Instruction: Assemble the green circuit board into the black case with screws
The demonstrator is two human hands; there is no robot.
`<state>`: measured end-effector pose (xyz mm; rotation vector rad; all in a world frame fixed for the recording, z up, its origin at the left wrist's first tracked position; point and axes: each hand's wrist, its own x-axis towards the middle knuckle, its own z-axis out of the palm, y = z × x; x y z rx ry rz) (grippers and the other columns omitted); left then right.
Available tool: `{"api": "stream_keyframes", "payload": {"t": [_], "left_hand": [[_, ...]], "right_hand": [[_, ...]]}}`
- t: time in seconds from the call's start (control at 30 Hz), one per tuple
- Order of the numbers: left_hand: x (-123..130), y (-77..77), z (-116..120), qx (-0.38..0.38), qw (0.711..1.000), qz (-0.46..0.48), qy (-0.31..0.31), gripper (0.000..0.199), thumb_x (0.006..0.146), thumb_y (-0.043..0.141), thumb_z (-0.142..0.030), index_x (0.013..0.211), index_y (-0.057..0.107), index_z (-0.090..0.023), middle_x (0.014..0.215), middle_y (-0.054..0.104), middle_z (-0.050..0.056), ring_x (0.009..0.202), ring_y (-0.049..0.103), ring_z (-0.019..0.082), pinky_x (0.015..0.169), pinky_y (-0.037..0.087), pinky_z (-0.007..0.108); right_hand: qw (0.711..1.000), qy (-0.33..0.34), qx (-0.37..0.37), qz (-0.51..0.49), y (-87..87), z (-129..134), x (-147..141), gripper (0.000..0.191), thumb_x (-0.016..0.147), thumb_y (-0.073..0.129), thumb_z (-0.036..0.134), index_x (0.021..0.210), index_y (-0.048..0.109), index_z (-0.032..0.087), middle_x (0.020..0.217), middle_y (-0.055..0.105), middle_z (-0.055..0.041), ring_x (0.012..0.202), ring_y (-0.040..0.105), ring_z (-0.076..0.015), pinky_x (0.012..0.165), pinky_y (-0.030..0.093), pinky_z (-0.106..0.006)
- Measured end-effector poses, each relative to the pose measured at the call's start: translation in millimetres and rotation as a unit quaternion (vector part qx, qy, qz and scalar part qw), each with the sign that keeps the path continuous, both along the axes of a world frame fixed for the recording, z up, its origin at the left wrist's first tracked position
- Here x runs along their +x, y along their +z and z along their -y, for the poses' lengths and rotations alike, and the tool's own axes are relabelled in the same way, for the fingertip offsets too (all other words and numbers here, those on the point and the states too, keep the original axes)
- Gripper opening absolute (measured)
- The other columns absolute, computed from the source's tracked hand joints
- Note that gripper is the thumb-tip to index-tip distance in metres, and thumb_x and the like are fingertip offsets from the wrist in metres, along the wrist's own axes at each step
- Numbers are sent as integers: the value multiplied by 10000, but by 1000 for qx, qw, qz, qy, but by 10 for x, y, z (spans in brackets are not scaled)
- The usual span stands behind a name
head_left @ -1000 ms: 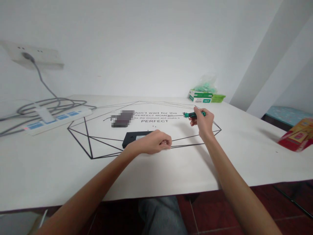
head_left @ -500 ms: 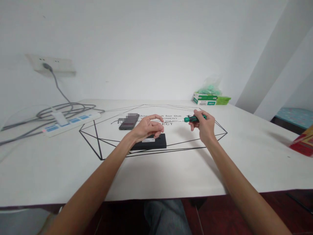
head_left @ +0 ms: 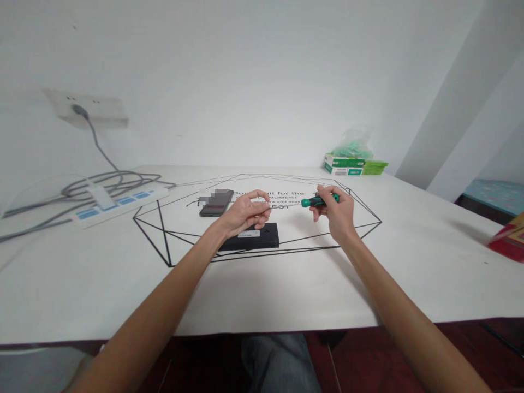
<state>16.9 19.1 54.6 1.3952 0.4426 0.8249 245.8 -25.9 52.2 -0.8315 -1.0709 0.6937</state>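
My right hand (head_left: 336,213) is closed around the green and black handle of a screwdriver (head_left: 314,201), held roughly level above the table. Its thin metal shaft points left, to my left hand (head_left: 248,212). There the thumb and fingers are pinched together at the tip, which they cover. Below my left hand, a flat black box (head_left: 268,237) with a white label lies on the table, partly hidden by the hand and wrist. Just beyond that wrist is a dark phone (head_left: 216,203), lying flat.
A white power strip (head_left: 123,206) with a charger and coiled grey cables lies at left. Green and white boxes (head_left: 344,162) with a plastic bag stand at the back right. A red and yellow package (head_left: 510,240) sits at the right edge of the white table (head_left: 286,300).
My right hand has shifted a little left with the screwdriver. My left thumb and fingers have closed at its tip, where a gap showed before.
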Motion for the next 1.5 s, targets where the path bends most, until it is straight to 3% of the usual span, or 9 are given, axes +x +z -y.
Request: {"api": "stream_keyframes", "payload": {"t": [0.67,1.07,1.5], "left_hand": [[71,-92,-82,26,993,-2,118,376,693,812,-302,894,540,-139,657,638,30,536,596,124,472,513,246],[206,-102,-36,12,966,-35,254,148,761,702,-125,831,573,-113,617,661,54,518,645,161,534,598,345],[251,-83,14,-10,959,-43,279,91,785,639,-58,836,577,-101,622,669,62,534,667,161,590,615,353]], "right_hand": [[993,-59,48,85,-23,25,-28,322,817,662,472,705,548,192,476,617,29,328,535,-108,340,409,-205],[987,-74,60,129,-104,-2,-72,310,836,636,484,755,530,204,518,618,43,361,566,-118,365,452,-219],[986,-88,51,131,-96,9,-87,327,839,624,503,749,521,205,500,620,39,358,572,-123,379,464,-219]]}}
